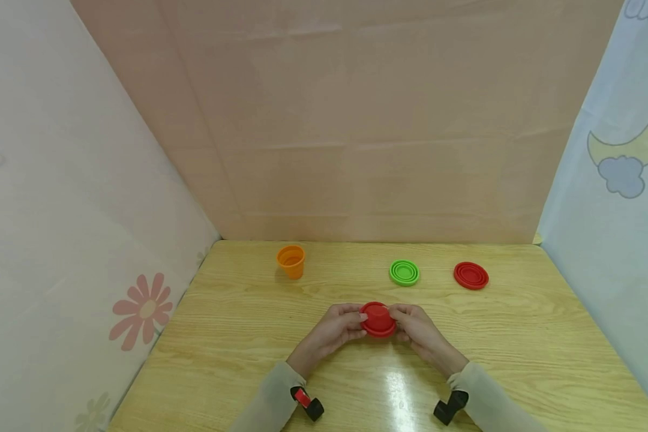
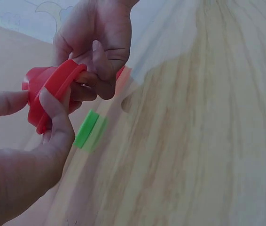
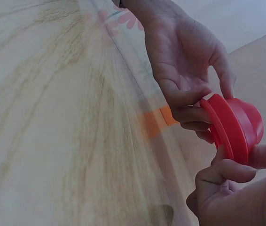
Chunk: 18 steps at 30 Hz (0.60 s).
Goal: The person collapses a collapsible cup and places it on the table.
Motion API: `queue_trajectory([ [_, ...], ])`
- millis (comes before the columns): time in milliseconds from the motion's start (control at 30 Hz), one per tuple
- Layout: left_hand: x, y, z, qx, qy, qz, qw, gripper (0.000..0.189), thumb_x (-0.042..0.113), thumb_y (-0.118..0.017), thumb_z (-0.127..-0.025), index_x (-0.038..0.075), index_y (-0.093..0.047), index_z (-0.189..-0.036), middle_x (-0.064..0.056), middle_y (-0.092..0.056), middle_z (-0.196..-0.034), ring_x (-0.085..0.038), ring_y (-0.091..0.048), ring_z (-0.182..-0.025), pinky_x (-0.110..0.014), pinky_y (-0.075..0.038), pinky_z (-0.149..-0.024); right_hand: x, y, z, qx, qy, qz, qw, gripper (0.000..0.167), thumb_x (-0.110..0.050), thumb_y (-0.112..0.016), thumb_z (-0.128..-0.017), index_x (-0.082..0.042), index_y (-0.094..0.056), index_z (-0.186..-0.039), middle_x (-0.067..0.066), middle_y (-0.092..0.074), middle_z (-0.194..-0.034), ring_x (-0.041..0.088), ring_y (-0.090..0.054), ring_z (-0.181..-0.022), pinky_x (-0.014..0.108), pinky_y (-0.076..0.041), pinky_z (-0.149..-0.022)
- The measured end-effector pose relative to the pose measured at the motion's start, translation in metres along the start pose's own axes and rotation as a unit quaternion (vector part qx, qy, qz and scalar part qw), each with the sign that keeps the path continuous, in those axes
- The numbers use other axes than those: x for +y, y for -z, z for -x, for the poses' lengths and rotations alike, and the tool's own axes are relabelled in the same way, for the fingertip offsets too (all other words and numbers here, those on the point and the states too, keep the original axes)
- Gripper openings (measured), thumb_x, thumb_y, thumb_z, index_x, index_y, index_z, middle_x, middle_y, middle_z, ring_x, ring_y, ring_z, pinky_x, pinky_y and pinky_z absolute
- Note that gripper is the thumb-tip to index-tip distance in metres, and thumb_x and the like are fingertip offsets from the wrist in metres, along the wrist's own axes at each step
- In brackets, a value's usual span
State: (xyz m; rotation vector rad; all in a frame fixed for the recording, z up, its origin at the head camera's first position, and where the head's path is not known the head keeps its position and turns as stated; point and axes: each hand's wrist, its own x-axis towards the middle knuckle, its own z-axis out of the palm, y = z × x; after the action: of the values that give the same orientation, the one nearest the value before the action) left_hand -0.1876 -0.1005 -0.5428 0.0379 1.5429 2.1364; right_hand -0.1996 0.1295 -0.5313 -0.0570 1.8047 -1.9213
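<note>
Both hands hold one red collapsible cup [image 1: 379, 319] between them, above the table's middle. Its narrow base faces up toward the head camera, and its walls are partly pushed out in steps. My left hand [image 1: 337, 329] pinches the left side of the cup, thumb on the wall and fingers at the wide rim. On the opposite side my right hand [image 1: 418, 331] pinches it in much the same way. The wrist views show the cup tilted, its stepped wall [image 2: 41, 101] bulging away from the rim, with fingertips curled around the rim's edge [image 3: 216, 125].
Beyond the hands, a flattened green collapsible cup [image 1: 404, 273] lies on the wooden table [image 1: 237, 324]. Right of it is a flattened red one [image 1: 471, 276]. An expanded orange cup [image 1: 291, 262] stands at the back left. Cloth-covered walls [image 1: 356, 150] enclose the back and sides.
</note>
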Motion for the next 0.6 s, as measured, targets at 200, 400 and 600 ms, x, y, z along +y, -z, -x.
queue_trajectory([
  [200, -0.005, -0.002, -0.005, 0.066, -0.014, -0.053, 0.9963, 0.042, 0.002, -0.064, -0.096, -0.009, -0.061, -0.136, -0.004, -0.073, -0.105, -0.008, -0.064, -0.079, -0.017, -0.057, -0.07, 0.002, 0.007, 0.0, -0.068, -0.007, -0.04, 0.9968, 0.026, -0.025, -0.05, -0.112, -0.01, -0.07, -0.119, -0.011, -0.074, -0.097, 0.005, -0.065, -0.089, 0.023, -0.055, -0.078],
  [400, -0.003, -0.001, -0.006, 0.099, -0.033, -0.113, 0.9881, 0.04, 0.002, -0.064, -0.095, -0.003, -0.068, -0.134, -0.015, -0.078, -0.119, -0.008, -0.068, -0.082, -0.017, -0.058, -0.07, 0.002, 0.014, 0.0, -0.111, -0.007, -0.029, 0.9934, 0.018, -0.016, -0.065, -0.104, -0.011, -0.066, -0.121, -0.012, -0.073, -0.103, 0.004, -0.058, -0.087, 0.018, -0.052, -0.072],
  [600, 0.0, 0.0, -0.005, 0.088, -0.029, -0.137, 0.9862, 0.036, 0.006, -0.066, -0.096, 0.003, -0.071, -0.132, -0.012, -0.077, -0.122, -0.009, -0.067, -0.083, -0.019, -0.057, -0.073, 0.001, 0.014, 0.001, -0.121, -0.014, -0.033, 0.992, 0.019, -0.011, -0.07, -0.099, -0.01, -0.064, -0.117, -0.011, -0.075, -0.1, 0.004, -0.06, -0.086, 0.019, -0.051, -0.073],
])
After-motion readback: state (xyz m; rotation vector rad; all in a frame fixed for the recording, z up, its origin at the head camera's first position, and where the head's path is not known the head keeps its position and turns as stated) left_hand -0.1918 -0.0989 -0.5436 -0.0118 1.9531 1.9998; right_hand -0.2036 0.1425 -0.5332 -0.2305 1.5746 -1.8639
